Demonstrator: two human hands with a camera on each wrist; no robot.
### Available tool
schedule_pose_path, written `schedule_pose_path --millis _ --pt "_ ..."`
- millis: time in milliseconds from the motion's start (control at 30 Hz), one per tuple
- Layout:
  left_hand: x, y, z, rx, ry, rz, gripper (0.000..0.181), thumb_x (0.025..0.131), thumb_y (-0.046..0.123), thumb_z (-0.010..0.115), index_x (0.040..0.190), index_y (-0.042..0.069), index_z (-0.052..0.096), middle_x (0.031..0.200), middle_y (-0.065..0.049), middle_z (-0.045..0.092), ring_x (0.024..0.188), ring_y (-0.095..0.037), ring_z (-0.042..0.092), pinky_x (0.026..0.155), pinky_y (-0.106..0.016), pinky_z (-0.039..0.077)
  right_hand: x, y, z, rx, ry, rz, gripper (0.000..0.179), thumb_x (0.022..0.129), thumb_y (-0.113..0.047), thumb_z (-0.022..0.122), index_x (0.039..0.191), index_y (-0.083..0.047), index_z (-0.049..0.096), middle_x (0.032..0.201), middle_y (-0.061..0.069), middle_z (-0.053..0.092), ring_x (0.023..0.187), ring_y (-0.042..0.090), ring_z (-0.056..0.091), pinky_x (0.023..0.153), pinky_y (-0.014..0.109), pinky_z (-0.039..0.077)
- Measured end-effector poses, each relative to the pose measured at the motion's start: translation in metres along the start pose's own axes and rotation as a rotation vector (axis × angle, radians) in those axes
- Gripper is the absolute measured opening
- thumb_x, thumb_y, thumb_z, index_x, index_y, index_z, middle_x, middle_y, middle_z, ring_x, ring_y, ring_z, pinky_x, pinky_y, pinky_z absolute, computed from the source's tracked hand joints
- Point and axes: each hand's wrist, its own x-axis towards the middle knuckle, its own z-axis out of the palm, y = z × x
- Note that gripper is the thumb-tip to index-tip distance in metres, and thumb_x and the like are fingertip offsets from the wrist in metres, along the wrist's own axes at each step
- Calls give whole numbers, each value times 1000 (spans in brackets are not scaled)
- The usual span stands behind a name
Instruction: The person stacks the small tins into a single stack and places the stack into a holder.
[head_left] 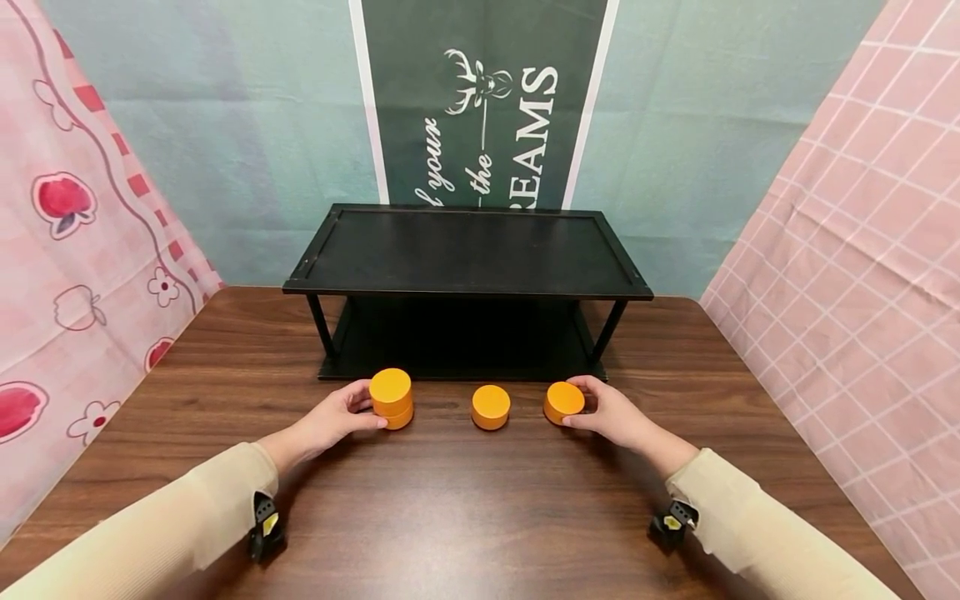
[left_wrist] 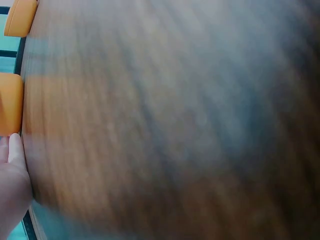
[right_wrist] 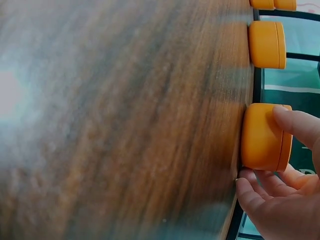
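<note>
Two orange lidded round containers stand stacked at the left, an upper one (head_left: 391, 388) over a lower one (head_left: 399, 417). My left hand (head_left: 341, 419) holds the stack from its left side, thumb low at the front and fingers behind. In the left wrist view only part of that hand (left_wrist: 14, 185) shows, its thumb against orange. On the right, my right hand (head_left: 613, 414) grips another orange container (head_left: 562, 402) between thumb and fingers; the right wrist view shows the thumb over its lid seam. A single orange container (head_left: 491, 407) stands between the hands, untouched.
Behind the containers stands a black two-level shelf (head_left: 465, 250), its lower board close to them. The brown wooden table (head_left: 480, 517) reaches toward me. Pink cloths hang at left and right, and a green cloth with white lettering (head_left: 487, 108) hangs behind.
</note>
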Motion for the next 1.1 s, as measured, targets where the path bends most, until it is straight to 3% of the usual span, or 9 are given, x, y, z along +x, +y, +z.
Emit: schedule_pose_path --millis 267,567,1100 --pt "-2 1 -1 12 0 11 58 84 11 70 129 -8 41 127 -21 51 121 -36 45 103 -48 33 -1 -6 0 13 19 14 59 81 -16 73 126 7 44 120 23 53 108 36 55 90 46 46" --pt "-1 -1 -2 15 -4 16 58 84 12 70 130 -9 41 127 -22 51 120 -35 46 101 -41 36 -1 -4 -4 6 49 6 60 82 -20 73 127 7 44 121 23 53 107 34 55 90 45 46" --pt "0 0 -3 25 -10 11 59 84 13 70 130 -9 41 128 -22 51 121 -35 46 102 -45 35 3 -10 -3 28 102 -3 60 80 -19 75 126 4 45 120 20 54 107 33 55 90 44 47"
